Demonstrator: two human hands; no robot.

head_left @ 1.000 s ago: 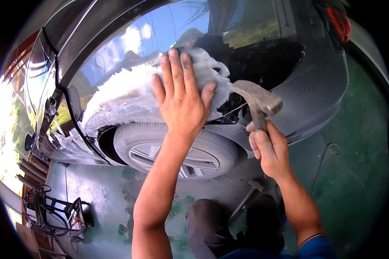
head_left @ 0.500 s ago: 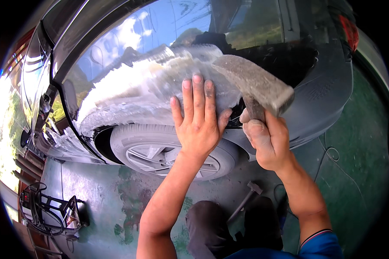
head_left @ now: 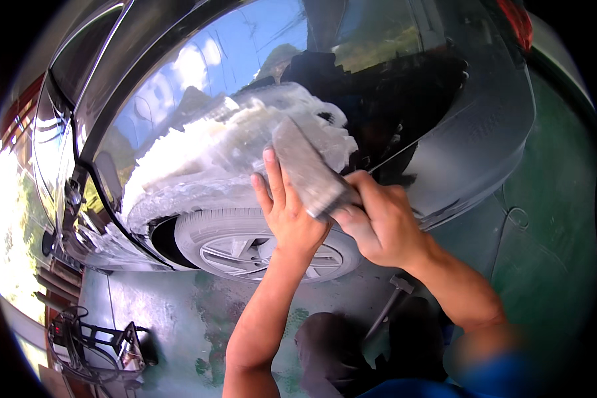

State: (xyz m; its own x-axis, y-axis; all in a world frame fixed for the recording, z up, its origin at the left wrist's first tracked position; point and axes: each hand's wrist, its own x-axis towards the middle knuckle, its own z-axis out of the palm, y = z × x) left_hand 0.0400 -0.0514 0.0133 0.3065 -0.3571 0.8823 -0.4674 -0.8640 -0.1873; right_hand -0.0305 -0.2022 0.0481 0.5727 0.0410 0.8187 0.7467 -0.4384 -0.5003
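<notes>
A dark car's rear side panel carries a broad, rough patch of pale filler [head_left: 212, 142] above the wheel [head_left: 252, 249]. My left hand [head_left: 292, 219] lies flat on the lower part of this patch with its fingers stretched out. My right hand [head_left: 384, 215] is closed round the handle of a hammer with a dusty grey, wedge-shaped head [head_left: 311, 172]. The head is in front of my left hand and hides some of its fingers. Its thin end points up toward the filler; I cannot tell whether it touches the panel.
A second hammer [head_left: 388, 308] lies on the green floor by my knees. At the lower left stands a black machine with coiled cables [head_left: 89, 345]. A thin cable [head_left: 500, 232] runs across the floor on the right. The red tail light [head_left: 516, 23] is at the upper right.
My right hand has swung the hammer left and slightly down, so its head now overlaps my left hand. The left hand stays flat on the panel. The view has shifted slightly.
</notes>
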